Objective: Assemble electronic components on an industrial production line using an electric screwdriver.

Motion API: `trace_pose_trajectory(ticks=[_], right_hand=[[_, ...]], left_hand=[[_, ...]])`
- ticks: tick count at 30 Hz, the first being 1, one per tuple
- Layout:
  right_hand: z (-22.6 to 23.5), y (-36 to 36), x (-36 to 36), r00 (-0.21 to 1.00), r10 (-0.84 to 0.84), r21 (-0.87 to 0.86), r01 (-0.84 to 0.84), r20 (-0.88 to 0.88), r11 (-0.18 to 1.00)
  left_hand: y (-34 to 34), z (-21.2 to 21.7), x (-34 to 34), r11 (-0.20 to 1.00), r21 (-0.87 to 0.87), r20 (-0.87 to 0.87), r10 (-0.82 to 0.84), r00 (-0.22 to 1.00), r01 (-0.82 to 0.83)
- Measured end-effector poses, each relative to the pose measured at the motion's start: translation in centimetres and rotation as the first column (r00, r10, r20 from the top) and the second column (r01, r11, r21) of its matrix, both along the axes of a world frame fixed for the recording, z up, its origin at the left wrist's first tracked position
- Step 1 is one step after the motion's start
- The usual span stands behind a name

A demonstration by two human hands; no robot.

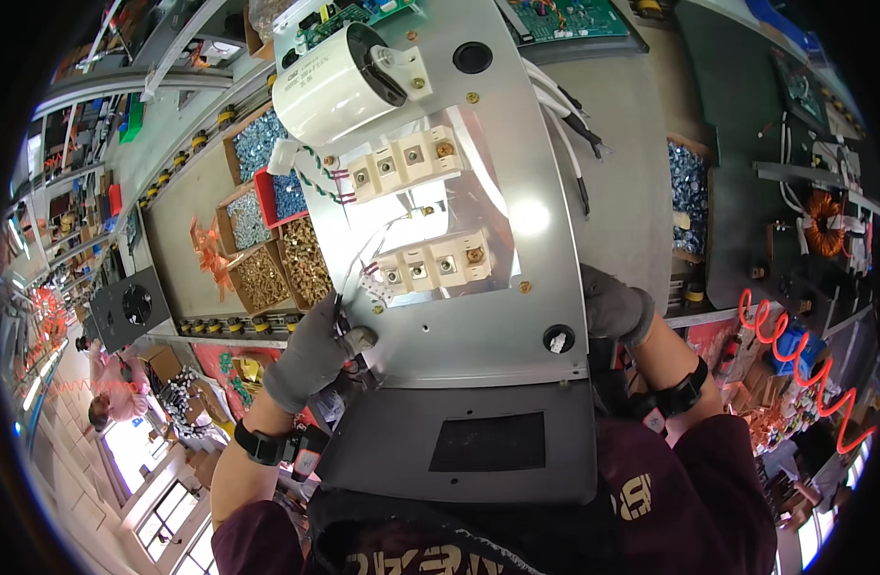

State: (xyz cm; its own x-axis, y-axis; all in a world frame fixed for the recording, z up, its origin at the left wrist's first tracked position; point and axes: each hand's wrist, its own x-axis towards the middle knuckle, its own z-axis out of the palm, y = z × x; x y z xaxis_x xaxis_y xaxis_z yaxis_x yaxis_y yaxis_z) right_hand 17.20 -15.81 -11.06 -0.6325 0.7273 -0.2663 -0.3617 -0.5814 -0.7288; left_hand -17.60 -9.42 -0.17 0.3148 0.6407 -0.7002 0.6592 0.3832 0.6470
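A large grey metal chassis plate point(469, 335) tilts up before me, with a dark lower panel point(382, 441) against my front. It bears a white cylindrical capacitor point(335, 91) and two cream terminal modules point(406, 165) with screws, the lower module point(435, 264) nearer me. Twisted green wires point(315, 177) run beside the upper module. My gloved left hand point(311, 355) is closed at the plate's left edge, around a slim dark object too hidden to name. My gloved right hand point(617, 307) grips the plate's right edge; its fingertips are partly hidden.
Boxes of silver and brass-coloured screws point(306, 259) stand left of the plate, with a red bin point(267, 199). White cables point(560, 101) hang at the right. Another dark chassis point(761, 230) with a copper coil point(825, 222) lies farther right, near a coiled red hose point(795, 359).
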Motion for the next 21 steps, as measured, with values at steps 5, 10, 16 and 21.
trace_pose_trajectory(ticks=[5, 10, 16, 21], right_hand=[[1.8, 0.5, 2.7, 0.925, 0.114, 0.228, -0.207, 0.364, 0.951], [0.7, 0.6, 2.9, 0.954, 0.007, 0.623, -0.202, 0.301, 0.756], [5.7, 1.6, 3.7, 0.663, -0.196, 0.362, -0.122, 0.723, 0.924], [12.6, 3.3, 0.3, 0.696, -0.218, 0.688, -0.517, 0.684, 0.509]], left_hand=[[0.3, 0.8, 0.1, 0.998, -0.033, -0.147, -0.057, 0.987, 0.053], [-0.1, 0.8, 0.1, 1.000, -0.008, -0.086, -0.012, 0.996, 0.011], [-0.3, 0.5, -0.1, 0.985, 0.134, -0.081, -0.102, 0.992, 0.112], [-0.5, -0.2, -0.2, 0.982, 0.106, -0.143, -0.140, 0.980, 0.156]])
